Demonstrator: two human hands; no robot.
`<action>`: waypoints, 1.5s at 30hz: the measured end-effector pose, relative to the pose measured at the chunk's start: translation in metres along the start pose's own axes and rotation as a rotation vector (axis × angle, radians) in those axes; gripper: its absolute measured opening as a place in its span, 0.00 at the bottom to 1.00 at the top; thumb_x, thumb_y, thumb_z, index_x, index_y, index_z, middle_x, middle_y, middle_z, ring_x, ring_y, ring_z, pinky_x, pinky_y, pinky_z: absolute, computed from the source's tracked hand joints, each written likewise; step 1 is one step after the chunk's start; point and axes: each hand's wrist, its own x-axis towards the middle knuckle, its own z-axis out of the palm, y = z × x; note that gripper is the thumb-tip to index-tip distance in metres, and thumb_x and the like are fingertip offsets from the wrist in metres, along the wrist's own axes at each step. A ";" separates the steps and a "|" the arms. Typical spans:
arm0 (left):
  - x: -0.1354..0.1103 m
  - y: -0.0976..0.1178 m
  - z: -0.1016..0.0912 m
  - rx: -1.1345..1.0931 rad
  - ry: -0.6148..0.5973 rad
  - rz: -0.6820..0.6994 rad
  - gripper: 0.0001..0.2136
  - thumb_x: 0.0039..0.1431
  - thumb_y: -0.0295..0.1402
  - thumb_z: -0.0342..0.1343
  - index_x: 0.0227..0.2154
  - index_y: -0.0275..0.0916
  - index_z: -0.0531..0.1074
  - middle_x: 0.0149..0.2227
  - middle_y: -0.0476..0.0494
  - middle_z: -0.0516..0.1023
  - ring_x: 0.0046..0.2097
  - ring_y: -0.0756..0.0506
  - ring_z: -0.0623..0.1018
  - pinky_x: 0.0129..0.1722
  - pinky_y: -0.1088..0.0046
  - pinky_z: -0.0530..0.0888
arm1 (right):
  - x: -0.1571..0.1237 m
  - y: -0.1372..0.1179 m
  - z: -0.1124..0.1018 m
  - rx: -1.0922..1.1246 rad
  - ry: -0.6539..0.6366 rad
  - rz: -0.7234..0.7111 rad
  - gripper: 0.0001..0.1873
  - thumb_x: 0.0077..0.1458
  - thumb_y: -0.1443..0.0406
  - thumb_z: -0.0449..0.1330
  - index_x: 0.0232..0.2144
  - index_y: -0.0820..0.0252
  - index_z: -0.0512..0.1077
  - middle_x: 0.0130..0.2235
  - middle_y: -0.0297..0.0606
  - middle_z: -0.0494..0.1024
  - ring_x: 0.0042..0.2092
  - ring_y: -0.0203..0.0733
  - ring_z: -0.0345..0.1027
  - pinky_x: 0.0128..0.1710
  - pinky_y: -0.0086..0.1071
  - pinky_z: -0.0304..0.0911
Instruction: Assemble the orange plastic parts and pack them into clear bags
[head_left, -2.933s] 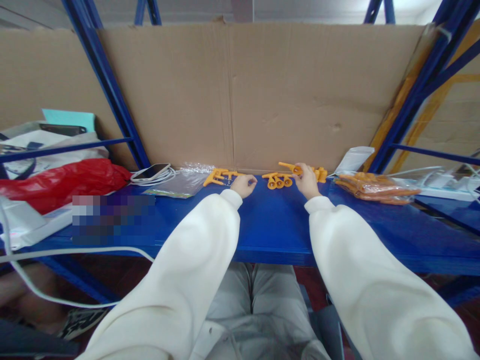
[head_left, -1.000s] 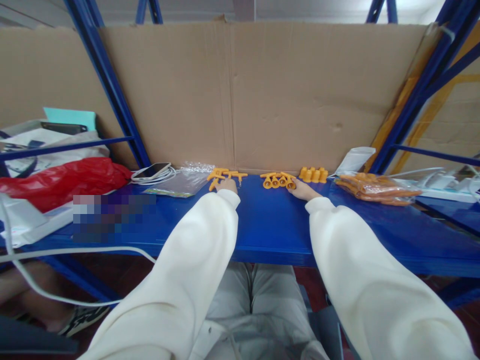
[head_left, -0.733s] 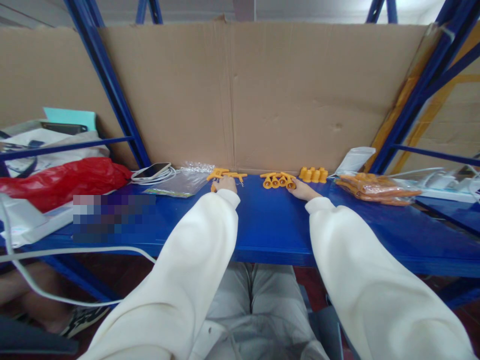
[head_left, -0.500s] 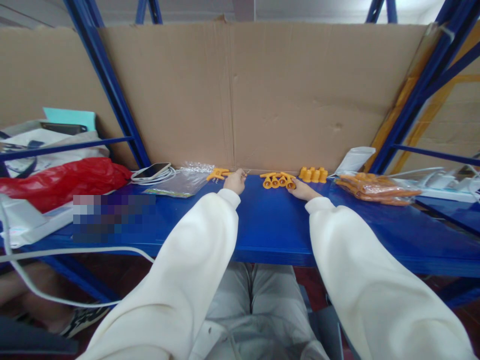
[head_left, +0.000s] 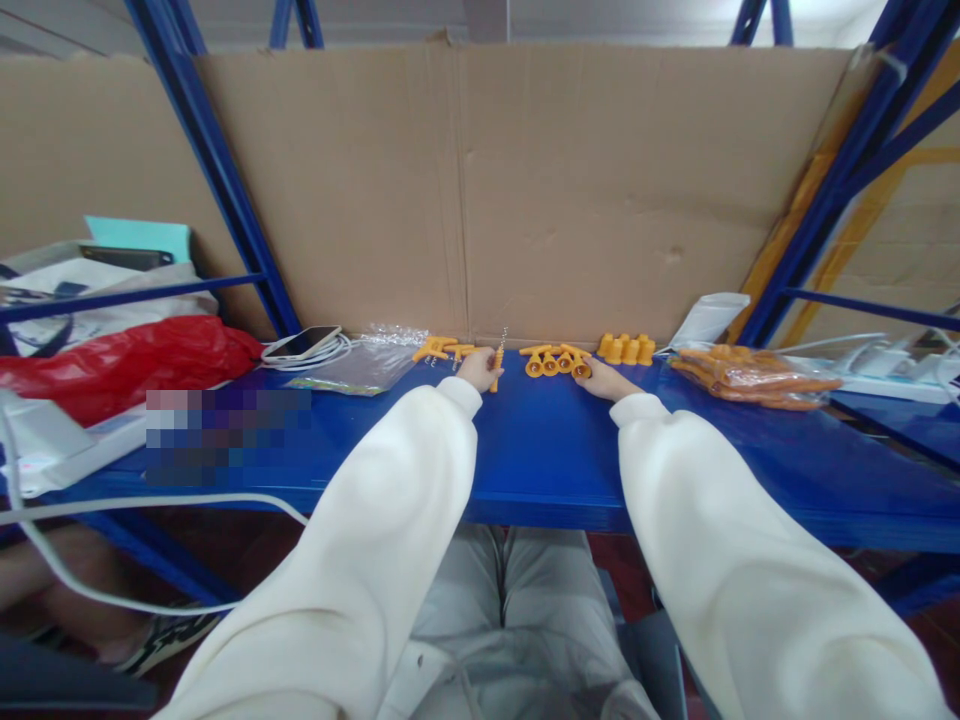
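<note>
My left hand (head_left: 477, 370) is closed around a corkscrew (head_left: 499, 357) with an orange handle, its metal spiral pointing up. Left of that hand lie several more orange-handled corkscrews (head_left: 439, 347), spirals showing. My right hand (head_left: 604, 380) has its fingers closed at the rightmost orange cup-shaped piece (head_left: 580, 369); its fingertips are partly hidden. This piece stands at the end of a row of similar orange cup-shaped pieces (head_left: 550, 364), their round openings facing me. Behind my right hand stands a cluster of short orange cylindrical parts (head_left: 625, 349).
The blue tabletop (head_left: 547, 450) backs onto a cardboard panel (head_left: 585, 200). At left are a phone (head_left: 304, 341) on a coiled white cable, a clear plastic bag (head_left: 356, 365) and a red bag (head_left: 142, 360). A bagged orange bundle (head_left: 754, 377) lies right, near a white power strip (head_left: 892, 378).
My left hand has lifted and turned the corkscrew upright, its orange handle and spiral now showing. Another orange-handled corkscrew shows beside that hand. My right hand has stayed in place.
</note>
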 end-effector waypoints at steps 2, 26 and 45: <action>-0.003 0.002 -0.002 0.130 -0.074 0.012 0.06 0.50 0.21 0.63 0.25 0.37 0.72 0.34 0.44 0.81 0.41 0.43 0.81 0.48 0.67 0.76 | -0.002 -0.007 -0.003 0.002 -0.052 0.073 0.25 0.57 0.64 0.58 0.58 0.58 0.70 0.55 0.45 0.78 0.57 0.54 0.72 0.62 0.47 0.63; -0.006 0.004 -0.001 0.089 0.090 -0.054 0.03 0.55 0.25 0.59 0.32 0.39 0.73 0.32 0.41 0.82 0.39 0.41 0.83 0.42 0.67 0.79 | -0.019 0.020 -0.033 0.035 0.378 0.504 0.24 0.54 0.63 0.57 0.54 0.51 0.72 0.63 0.48 0.66 0.64 0.63 0.59 0.61 0.63 0.57; -0.013 0.019 -0.003 0.122 0.006 -0.072 0.06 0.57 0.27 0.61 0.29 0.39 0.68 0.40 0.38 0.81 0.36 0.40 0.85 0.35 0.68 0.79 | 0.006 0.063 -0.034 -0.039 0.242 0.561 0.25 0.59 0.61 0.53 0.58 0.58 0.68 0.65 0.59 0.62 0.69 0.71 0.48 0.59 0.74 0.45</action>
